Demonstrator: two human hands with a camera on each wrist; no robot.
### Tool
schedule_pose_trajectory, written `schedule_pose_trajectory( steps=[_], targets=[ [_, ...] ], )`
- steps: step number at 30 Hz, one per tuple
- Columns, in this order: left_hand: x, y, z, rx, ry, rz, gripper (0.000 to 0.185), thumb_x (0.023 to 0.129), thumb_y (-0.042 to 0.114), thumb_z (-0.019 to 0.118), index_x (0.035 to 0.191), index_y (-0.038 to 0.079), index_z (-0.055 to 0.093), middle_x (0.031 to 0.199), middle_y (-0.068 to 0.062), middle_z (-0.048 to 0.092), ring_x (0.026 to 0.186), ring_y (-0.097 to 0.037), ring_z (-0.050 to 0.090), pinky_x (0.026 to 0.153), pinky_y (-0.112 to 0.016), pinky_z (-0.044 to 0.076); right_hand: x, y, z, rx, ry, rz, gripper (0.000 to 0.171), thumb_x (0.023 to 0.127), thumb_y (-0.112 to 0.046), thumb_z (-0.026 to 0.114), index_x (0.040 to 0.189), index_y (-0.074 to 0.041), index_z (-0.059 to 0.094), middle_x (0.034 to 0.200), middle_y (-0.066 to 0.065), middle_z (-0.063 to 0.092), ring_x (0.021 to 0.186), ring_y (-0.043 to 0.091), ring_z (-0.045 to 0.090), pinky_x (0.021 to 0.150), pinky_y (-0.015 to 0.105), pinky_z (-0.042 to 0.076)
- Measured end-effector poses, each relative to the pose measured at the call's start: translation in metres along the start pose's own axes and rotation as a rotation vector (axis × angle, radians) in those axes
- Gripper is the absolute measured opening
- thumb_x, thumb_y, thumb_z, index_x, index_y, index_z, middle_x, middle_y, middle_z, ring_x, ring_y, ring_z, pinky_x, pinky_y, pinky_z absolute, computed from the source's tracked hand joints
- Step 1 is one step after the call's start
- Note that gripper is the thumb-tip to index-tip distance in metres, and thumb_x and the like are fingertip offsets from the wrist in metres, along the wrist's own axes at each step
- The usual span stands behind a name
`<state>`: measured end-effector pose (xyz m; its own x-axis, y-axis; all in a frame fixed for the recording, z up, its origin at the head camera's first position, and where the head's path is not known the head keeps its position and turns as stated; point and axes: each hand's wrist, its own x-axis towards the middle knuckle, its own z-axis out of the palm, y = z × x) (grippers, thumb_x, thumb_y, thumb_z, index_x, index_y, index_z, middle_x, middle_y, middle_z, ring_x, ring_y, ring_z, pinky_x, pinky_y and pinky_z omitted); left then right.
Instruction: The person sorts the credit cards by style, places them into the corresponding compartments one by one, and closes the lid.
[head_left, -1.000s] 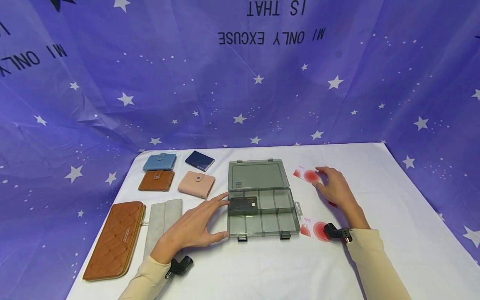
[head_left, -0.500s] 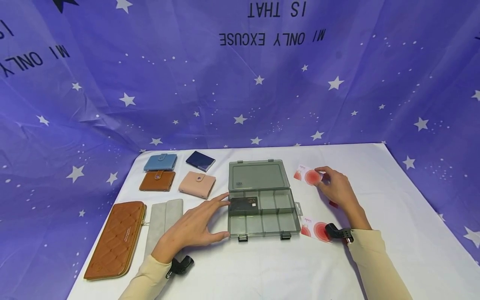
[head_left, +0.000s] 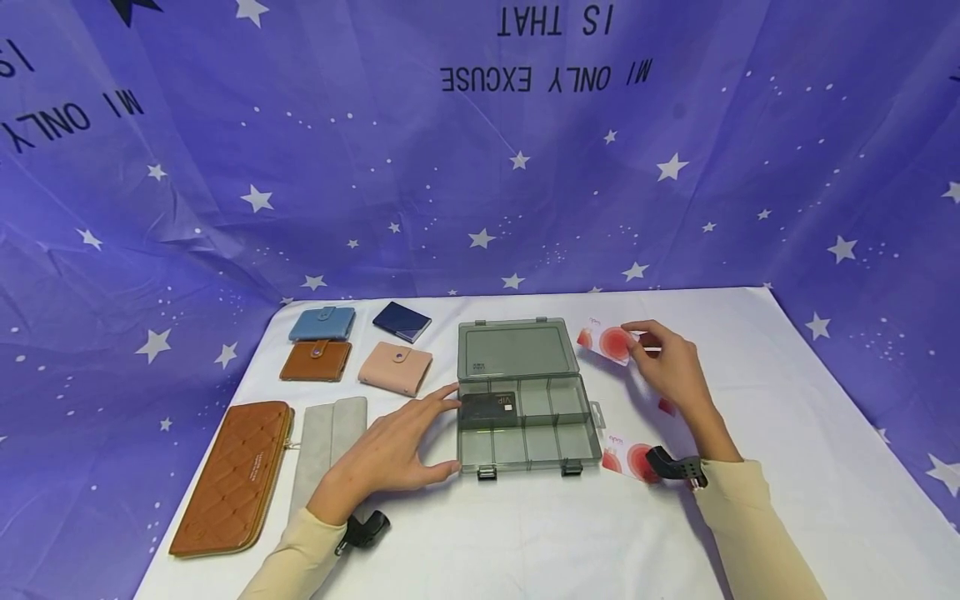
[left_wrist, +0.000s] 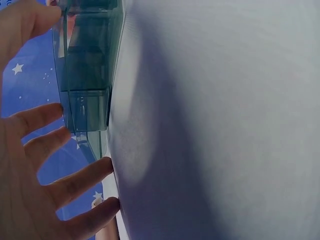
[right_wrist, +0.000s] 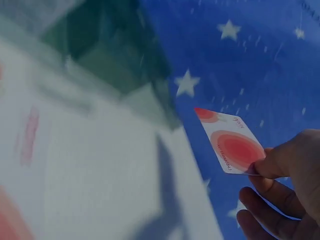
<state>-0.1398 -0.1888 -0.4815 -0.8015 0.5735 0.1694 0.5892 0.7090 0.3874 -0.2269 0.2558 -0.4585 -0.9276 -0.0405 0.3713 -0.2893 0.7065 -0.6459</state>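
My right hand [head_left: 670, 364] pinches a white card with red circles [head_left: 604, 340] by its right edge, thumb against fingers; the right wrist view shows this card [right_wrist: 231, 141] lifted off the cloth. At the left side of a grey-green see-through compartment box [head_left: 540, 442] rests my left hand [head_left: 392, 450], fingers spread. Its thumb and a fingertip touch the box wall [left_wrist: 86, 110] in the left wrist view. The box lid lies folded back. A black VIP card [head_left: 487, 408] is in the upper left compartments. A second red-and-white card [head_left: 628, 457] lies right of the box, partly behind the wrist camera.
Left of the box lie a quilted brown wallet [head_left: 232, 479], a grey wallet [head_left: 318, 442], a pink card holder [head_left: 395, 367], a small brown one [head_left: 315, 361], a blue one [head_left: 322, 323] and a navy card case [head_left: 402, 322]. A red item [head_left: 667, 406] shows under the right wrist.
My right hand has raised the red-and-white card off the cloth and carried it slightly left, toward the box lid. The left hand has stayed at the box.
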Motion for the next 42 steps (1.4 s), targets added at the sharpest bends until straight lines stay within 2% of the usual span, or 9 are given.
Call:
schedule_pose_trajectory(
  steps=[7,11,14,19,25,32,39,42],
  targets=[
    [0.000,0.001,0.002,0.006,0.007,-0.001,0.087,0.088,0.057,0.080,0.160,0.017,0.050,0.175,0.003,0.035,0.150,-0.028,0.050,0.107,-0.055,0.054,-0.006,-0.044,0.012,0.076,-0.079,-0.074,0.023,0.102,-0.008,0.073,0.124,-0.010,0.078,0.091,0.009,0.076,0.098,0.036,0.079,0.090,0.052,0.063],
    [0.001,0.003,0.002,0.015,0.008,-0.007,0.087,0.089,0.056,0.079,0.161,0.016,0.049,0.176,0.003,0.034,0.150,-0.027,0.050,0.107,-0.054,0.054,-0.015,-0.069,0.026,0.097,-0.170,-0.112,0.019,0.103,-0.014,0.075,0.122,-0.013,0.079,0.091,0.003,0.077,0.094,0.031,0.080,0.087,0.049,0.064],
    [0.002,0.003,0.003,0.027,0.008,-0.012,0.086,0.090,0.056,0.078,0.161,0.016,0.049,0.176,0.005,0.032,0.150,-0.025,0.051,0.106,-0.053,0.055,-0.024,-0.086,0.039,0.114,-0.248,-0.132,0.018,0.102,-0.015,0.076,0.120,-0.013,0.079,0.092,0.000,0.077,0.090,0.024,0.079,0.083,0.042,0.065],
    [0.003,0.003,0.002,0.040,0.012,-0.004,0.086,0.092,0.055,0.076,0.162,0.016,0.047,0.176,0.006,0.032,0.149,-0.023,0.051,0.104,-0.051,0.056,-0.040,-0.108,0.059,0.151,-0.371,-0.183,0.019,0.101,-0.009,0.075,0.118,-0.017,0.079,0.093,-0.006,0.076,0.085,0.009,0.073,0.080,0.030,0.063],
    [0.002,0.003,0.001,0.030,0.017,0.006,0.085,0.092,0.055,0.077,0.162,0.015,0.048,0.176,0.005,0.033,0.148,-0.023,0.052,0.098,-0.052,0.059,-0.054,-0.118,0.077,0.105,-0.449,-0.268,0.024,0.096,-0.004,0.074,0.115,-0.018,0.078,0.082,-0.013,0.072,0.072,0.000,0.065,0.068,0.024,0.057],
    [0.000,0.003,0.002,0.028,0.010,-0.015,0.085,0.094,0.057,0.075,0.163,0.017,0.047,0.176,0.008,0.033,0.147,-0.023,0.053,0.098,-0.053,0.059,-0.064,-0.122,0.086,0.002,-0.501,-0.276,0.017,0.096,-0.014,0.079,0.110,-0.020,0.073,0.077,-0.017,0.066,0.064,-0.002,0.056,0.061,0.023,0.050],
    [0.000,0.003,0.002,0.039,0.009,-0.023,0.084,0.095,0.059,0.072,0.164,0.018,0.046,0.176,0.008,0.032,0.147,-0.022,0.053,0.099,-0.052,0.059,-0.066,-0.121,0.091,-0.092,-0.507,-0.313,0.012,0.098,-0.021,0.081,0.107,-0.022,0.074,0.075,-0.017,0.065,0.061,-0.003,0.053,0.058,0.023,0.047],
    [0.000,0.002,0.001,0.046,0.005,-0.021,0.085,0.095,0.060,0.072,0.164,0.018,0.046,0.176,0.008,0.032,0.147,-0.022,0.053,0.099,-0.052,0.058,-0.065,-0.121,0.090,-0.135,-0.494,-0.360,0.010,0.099,-0.022,0.081,0.107,-0.022,0.076,0.072,-0.018,0.063,0.059,-0.002,0.051,0.055,0.023,0.045]
  ],
)
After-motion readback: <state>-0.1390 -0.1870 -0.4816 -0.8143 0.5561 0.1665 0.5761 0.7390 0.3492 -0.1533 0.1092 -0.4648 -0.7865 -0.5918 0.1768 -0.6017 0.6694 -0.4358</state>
